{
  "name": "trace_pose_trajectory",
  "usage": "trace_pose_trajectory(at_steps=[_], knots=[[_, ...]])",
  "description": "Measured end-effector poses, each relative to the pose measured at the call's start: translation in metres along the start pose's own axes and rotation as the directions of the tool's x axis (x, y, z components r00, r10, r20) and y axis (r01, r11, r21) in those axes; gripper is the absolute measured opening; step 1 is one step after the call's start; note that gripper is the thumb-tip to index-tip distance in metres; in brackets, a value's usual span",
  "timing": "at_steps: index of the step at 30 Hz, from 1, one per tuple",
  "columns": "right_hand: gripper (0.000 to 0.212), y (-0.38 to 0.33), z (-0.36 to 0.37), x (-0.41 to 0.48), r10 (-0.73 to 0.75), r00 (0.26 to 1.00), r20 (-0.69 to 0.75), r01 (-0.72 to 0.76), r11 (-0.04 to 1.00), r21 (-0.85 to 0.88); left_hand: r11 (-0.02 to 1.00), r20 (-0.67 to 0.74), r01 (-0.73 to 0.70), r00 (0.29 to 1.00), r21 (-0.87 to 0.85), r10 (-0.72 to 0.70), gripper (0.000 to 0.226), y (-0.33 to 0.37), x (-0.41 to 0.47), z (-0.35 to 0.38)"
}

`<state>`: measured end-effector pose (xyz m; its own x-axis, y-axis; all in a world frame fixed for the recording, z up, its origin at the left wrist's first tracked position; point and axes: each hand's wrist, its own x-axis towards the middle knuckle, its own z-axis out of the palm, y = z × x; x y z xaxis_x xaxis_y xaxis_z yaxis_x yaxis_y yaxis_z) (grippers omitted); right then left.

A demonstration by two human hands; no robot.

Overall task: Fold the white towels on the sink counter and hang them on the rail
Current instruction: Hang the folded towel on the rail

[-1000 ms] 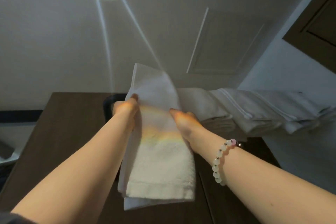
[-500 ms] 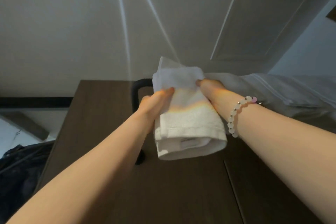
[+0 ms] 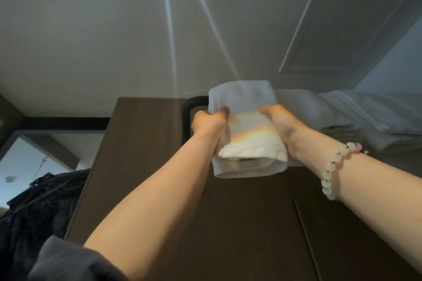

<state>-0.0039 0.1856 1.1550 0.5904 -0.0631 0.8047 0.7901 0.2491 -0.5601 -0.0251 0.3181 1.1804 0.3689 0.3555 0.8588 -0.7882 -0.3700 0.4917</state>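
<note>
A folded white towel (image 3: 245, 107) is draped over a black rail (image 3: 190, 107) high on a dark brown cabinet (image 3: 141, 166), its two ends hanging toward me. My left hand (image 3: 209, 124) grips the towel's left edge, thumb on the front. My right hand (image 3: 277, 124) holds the right edge, a bead bracelet on its wrist. To the right, more folded white towels (image 3: 331, 109) lie over the same rail. Most of the rail is hidden under the cloth.
The cabinet front has a door seam (image 3: 306, 235) at lower right. Dark clothing (image 3: 38, 207) hangs at lower left. A pale ceiling with an access panel (image 3: 342, 29) is above, and a white wall (image 3: 397, 68) at right.
The towel went from a long hanging strip to a short fold set over the rail. Both hands moved up and forward with it, now gripping its sides lower down.
</note>
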Motion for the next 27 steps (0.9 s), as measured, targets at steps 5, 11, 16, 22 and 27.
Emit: trace_pose_trajectory(at_steps=[5, 11, 16, 22, 27], knots=[[0.064, 0.02, -0.012, -0.024, -0.014, 1.0, 0.004, 0.014, 0.997, -0.079, 1.0, -0.023, -0.007, 1.0, -0.007, 0.007, 0.043, 0.004, 0.001, 0.006], [0.049, 0.007, -0.01, -0.001, -0.049, 0.99, -0.129, 0.032, 0.991, -0.13, 0.99, 0.015, 0.043, 0.999, -0.136, -0.042, 0.042, -0.002, -0.009, 0.004], [0.042, -0.01, -0.004, 0.015, -0.041, 0.991, -0.131, 0.018, 0.985, -0.173, 0.979, 0.093, 0.137, 0.988, -0.148, -0.124, 0.043, -0.01, -0.018, -0.008], [0.039, -0.008, 0.001, 0.027, -0.077, 0.99, -0.122, 0.053, 0.98, -0.189, 0.993, 0.077, 0.095, 0.993, -0.071, -0.09, 0.046, -0.013, -0.015, -0.013], [0.04, 0.007, 0.003, 0.025, -0.075, 0.993, -0.095, 0.064, 0.991, -0.114, 0.997, 0.04, 0.069, 0.997, -0.03, -0.068, 0.045, -0.019, -0.016, -0.009]])
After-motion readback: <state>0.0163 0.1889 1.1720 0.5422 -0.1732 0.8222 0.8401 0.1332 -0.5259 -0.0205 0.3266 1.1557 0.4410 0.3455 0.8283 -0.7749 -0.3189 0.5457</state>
